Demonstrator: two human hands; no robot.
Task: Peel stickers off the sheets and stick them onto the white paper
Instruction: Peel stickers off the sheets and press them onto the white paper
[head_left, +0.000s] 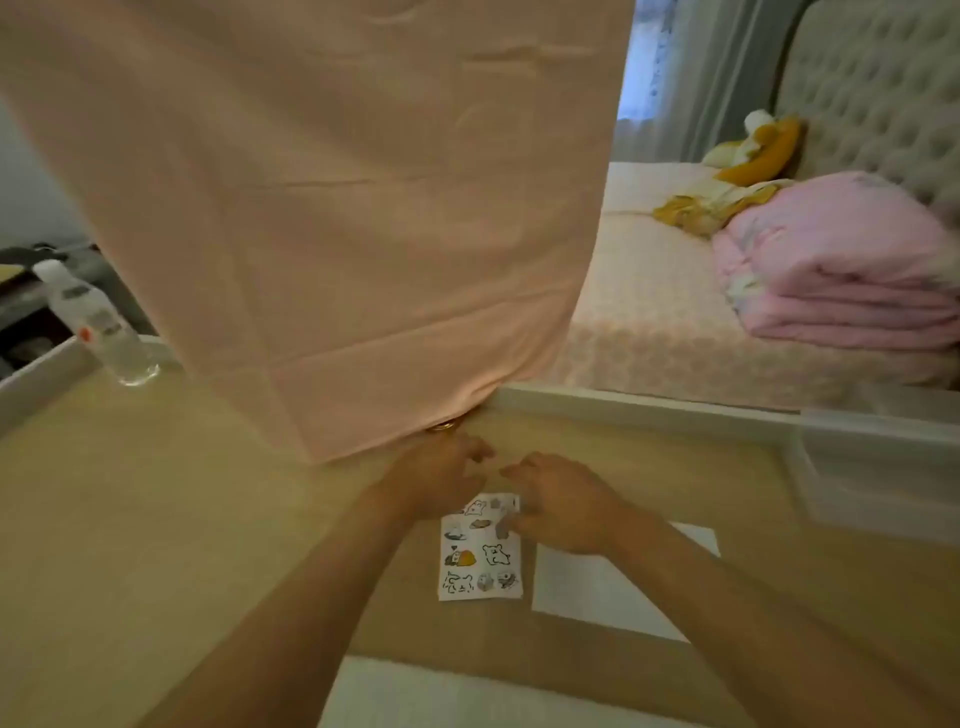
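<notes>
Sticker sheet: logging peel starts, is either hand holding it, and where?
Cannot tell. The left hand and right hand curl over the far end of the sticker sheet; blur hides any pinch.

A light wood-grain tabletop (156, 493) with a raised white rim carries a sticker sheet (480, 558) of cartoon animals, lying flat. Just right of the sheet, not touching it, lies a blank white paper (608, 592). Far to the sheet's left and beyond it stands a clear plastic bottle (98, 327). Just beyond the sheet, a hanging pink cloth (363, 405) meets the tabletop.
</notes>
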